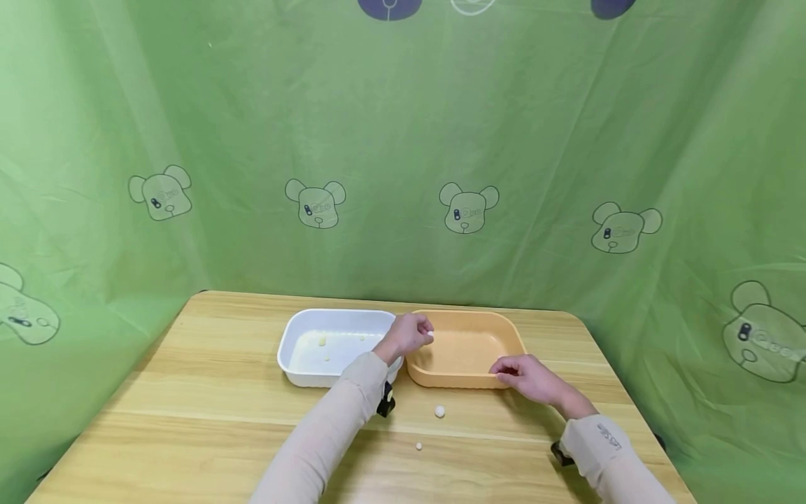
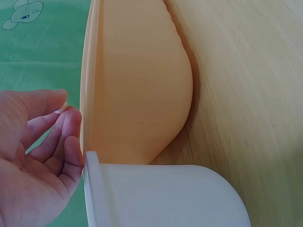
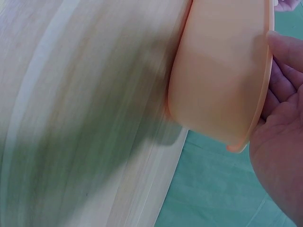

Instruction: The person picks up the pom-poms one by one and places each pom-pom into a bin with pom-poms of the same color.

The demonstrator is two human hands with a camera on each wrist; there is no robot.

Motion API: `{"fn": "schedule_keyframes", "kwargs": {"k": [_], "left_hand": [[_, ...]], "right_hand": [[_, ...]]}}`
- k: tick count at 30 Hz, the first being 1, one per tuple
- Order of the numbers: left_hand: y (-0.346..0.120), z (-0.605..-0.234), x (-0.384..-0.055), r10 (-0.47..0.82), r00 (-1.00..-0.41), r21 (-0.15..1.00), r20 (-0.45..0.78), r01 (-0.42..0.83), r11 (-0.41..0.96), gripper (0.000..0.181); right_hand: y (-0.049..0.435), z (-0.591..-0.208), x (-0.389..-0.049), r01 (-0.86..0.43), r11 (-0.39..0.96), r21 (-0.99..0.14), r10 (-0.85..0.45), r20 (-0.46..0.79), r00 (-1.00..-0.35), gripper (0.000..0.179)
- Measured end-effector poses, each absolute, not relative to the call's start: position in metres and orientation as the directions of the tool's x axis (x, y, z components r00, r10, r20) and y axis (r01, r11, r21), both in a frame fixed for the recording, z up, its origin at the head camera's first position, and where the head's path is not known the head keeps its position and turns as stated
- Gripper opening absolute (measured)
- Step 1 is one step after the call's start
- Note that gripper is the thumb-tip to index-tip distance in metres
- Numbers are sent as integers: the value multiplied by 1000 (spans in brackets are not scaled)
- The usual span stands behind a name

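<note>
Behind a wood-grain table (image 1: pixel 208 399) hangs a green curtain (image 1: pixel 390 105) printed with bear heads, which also runs down both sides. Leftmost on the table sits a white tub (image 1: pixel 308 380) with a few pale yellow bits (image 1: pixel 322 341) on its floor. A beige left sleeve (image 1: pixel 321 434), with a black device (image 1: pixel 386 400) at its wrist, reaches past this tub's near right corner and hides part of it. The left hand (image 1: pixel 406 334) is above the spot where the two tubs meet, pinching a small white piece (image 2: pixel 61 108) between thumb and fingertips. Nearer the front lie a tiny white ball (image 1: pixel 418 446) and, farther right, a larger white ball (image 1: pixel 440 411). Just beside the white tub stands an orange tub (image 1: pixel 460 381). At its near right rim, the right hand (image 1: pixel 532 378) bends its fingers over the edge; the wall masks their tips, so whether they hold anything cannot be told.
</note>
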State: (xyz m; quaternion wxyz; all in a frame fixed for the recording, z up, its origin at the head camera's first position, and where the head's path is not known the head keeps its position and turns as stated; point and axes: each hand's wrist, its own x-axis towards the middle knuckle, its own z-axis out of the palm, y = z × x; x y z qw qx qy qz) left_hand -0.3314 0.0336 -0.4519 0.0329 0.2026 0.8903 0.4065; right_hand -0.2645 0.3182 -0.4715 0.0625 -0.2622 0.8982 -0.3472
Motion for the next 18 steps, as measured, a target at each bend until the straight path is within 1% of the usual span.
{"fn": "schedule_keyframes", "kwargs": {"k": [7,18], "left_hand": [[36,-451,-333,378,-922,742,90,315,592,10],[41,-447,-336,365,-929,750,65,286,596,11]], "right_hand": [[319,-473,-266,-450,620,-643,-525,85,-847,11],[319,-473,-265,-443,622,-646,-520,83,-850,11]]}}
